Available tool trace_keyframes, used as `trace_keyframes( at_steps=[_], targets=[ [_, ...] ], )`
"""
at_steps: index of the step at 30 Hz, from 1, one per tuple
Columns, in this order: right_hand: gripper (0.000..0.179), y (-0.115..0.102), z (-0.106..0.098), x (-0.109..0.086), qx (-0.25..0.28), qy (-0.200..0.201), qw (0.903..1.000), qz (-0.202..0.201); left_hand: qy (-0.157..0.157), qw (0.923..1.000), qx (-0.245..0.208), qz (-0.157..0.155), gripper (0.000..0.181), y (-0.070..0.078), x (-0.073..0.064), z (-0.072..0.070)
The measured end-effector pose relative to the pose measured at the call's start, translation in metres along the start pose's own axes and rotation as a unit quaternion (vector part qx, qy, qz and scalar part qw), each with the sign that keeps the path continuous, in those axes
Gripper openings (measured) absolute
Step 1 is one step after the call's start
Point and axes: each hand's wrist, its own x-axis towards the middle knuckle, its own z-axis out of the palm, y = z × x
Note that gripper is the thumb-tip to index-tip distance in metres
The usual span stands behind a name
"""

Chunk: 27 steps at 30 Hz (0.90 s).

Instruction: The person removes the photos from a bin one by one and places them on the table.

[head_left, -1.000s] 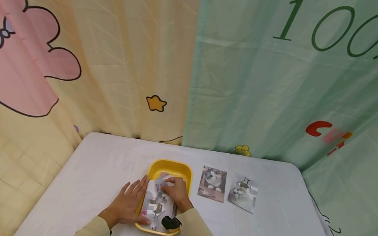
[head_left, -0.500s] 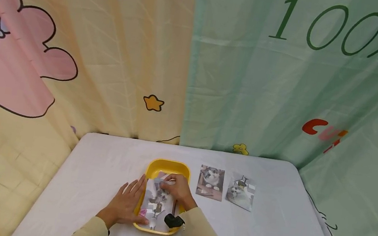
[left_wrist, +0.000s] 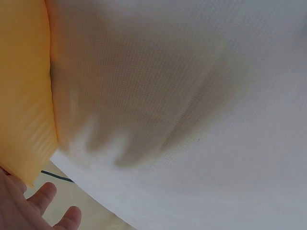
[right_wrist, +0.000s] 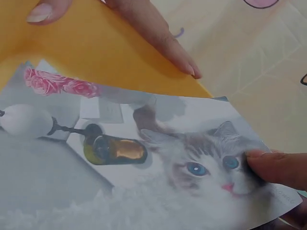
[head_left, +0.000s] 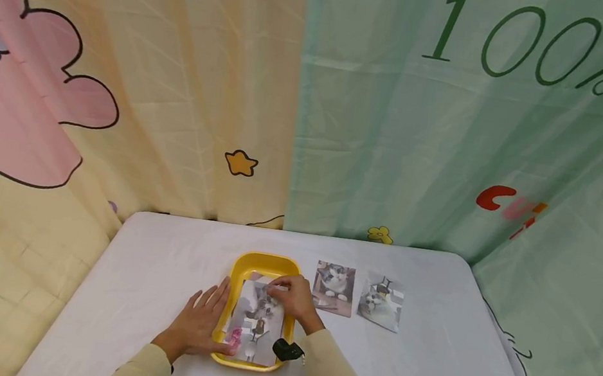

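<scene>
In the head view, a yellow plastic tray [head_left: 267, 263] holds photo cards. My right hand [head_left: 293, 300] pinches the far edge of the top cat card [head_left: 255, 330]. In the right wrist view, the thumb [right_wrist: 283, 167] presses beside the printed cat's eye, and the card [right_wrist: 120, 167] bows upward with pink roses and a wine bottle printed on it. My left hand [head_left: 196, 322] rests along the tray's left side with fingers straight and thumb over the near rim. Its fingers [left_wrist: 45, 194] show beside the tray in the left wrist view. More card edges peep out beneath.
Two cat cards lie on the white table to the right of the tray: a brownish one [head_left: 335, 287] and a paler one [head_left: 381, 301]. Printed curtains [head_left: 392, 130] surround the table. A small black item [head_left: 286, 349] hangs at the right wrist.
My right hand has moved slightly right and away from the pile, drawing the top card along with it. The left hand stays on the tray. The head view has turned slightly right.
</scene>
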Motion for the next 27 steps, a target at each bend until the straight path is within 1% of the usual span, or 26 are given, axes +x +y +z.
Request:
trace_keyframes(
  at_steps=[3, 7, 11, 15, 18, 21, 24, 27],
  targets=[
    [0.011, 0.005, -0.007, 0.001, 0.004, 0.014, 0.9998, -0.016, -0.007, 1.0, -0.003, -0.005, 0.127, 0.0, 0.001, 0.0],
    [0.011, 0.014, -0.017, 0.001, 0.013, 0.037, 0.999, -0.019, -0.006, 1.0, -0.006, -0.004, 0.129, 0.0, 0.001, 0.0],
    [0.011, 0.021, -0.027, 0.002, 0.017, 0.069, 0.9974, -0.01, 0.013, 0.9998, -0.009, 0.009, 0.129, -0.001, 0.001, 0.002],
    [0.011, 0.027, -0.04, 0.002, 0.017, 0.093, 0.9955, 0.004, 0.026, 0.9994, -0.011, 0.02, 0.129, -0.002, 0.0, 0.003],
    [0.011, 0.03, -0.051, 0.001, 0.022, 0.108, 0.9938, 0.014, 0.019, 0.9995, -0.018, 0.018, 0.13, -0.002, 0.0, 0.001],
    [0.013, 0.033, -0.062, -0.002, 0.041, 0.118, 0.9919, 0.025, 0.011, 0.9994, -0.028, 0.014, 0.13, -0.001, 0.0, -0.001],
    [0.016, 0.037, -0.072, -0.003, 0.062, 0.125, 0.9892, 0.045, 0.004, 0.9994, -0.033, 0.011, 0.13, 0.0, 0.0, -0.003],
    [0.018, 0.041, -0.082, -0.005, 0.074, 0.137, 0.9856, 0.065, 0.004, 0.9993, -0.036, 0.011, 0.129, 0.0, 0.0, -0.003]
  ],
)
